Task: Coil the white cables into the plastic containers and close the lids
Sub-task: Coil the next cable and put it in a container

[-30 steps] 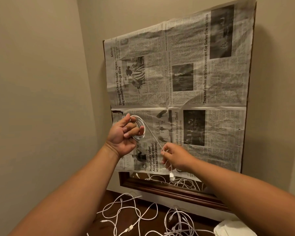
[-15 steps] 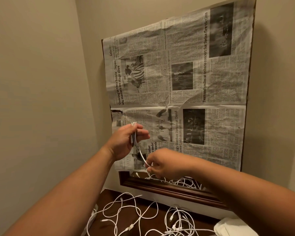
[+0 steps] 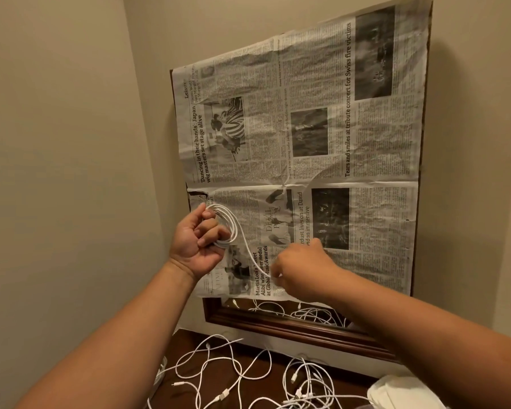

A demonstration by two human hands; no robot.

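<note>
The left hand is gripping a white cable, palm turned toward the camera. Its fingers are curling through the middle of a small coil of several loops, and the thumb is pressing along the top. From the coil's right side one free strand is sloping down and to the right, ending at the right hand. That hand is showing its back, with fingers curling downward and pinching the strand at their tips. The cable's end is hiding behind those fingers. The two hands are hanging near each other in the air, not touching.

Behind them a sheet of newspaper is covering most of a wall mirror, leaving only a narrow strip of glass showing just above the bottom of the dark wooden frame. The strip is reflecting tangled white cords. Below the frame, loose white cables are lying in overlapping loops on a dark brown surface, with small plugs showing among them. At the lower right edge something white and crumpled is sitting beside the tangle, and what it is cannot be told. Plain beige walls are meeting in a corner left of the mirror.
</note>
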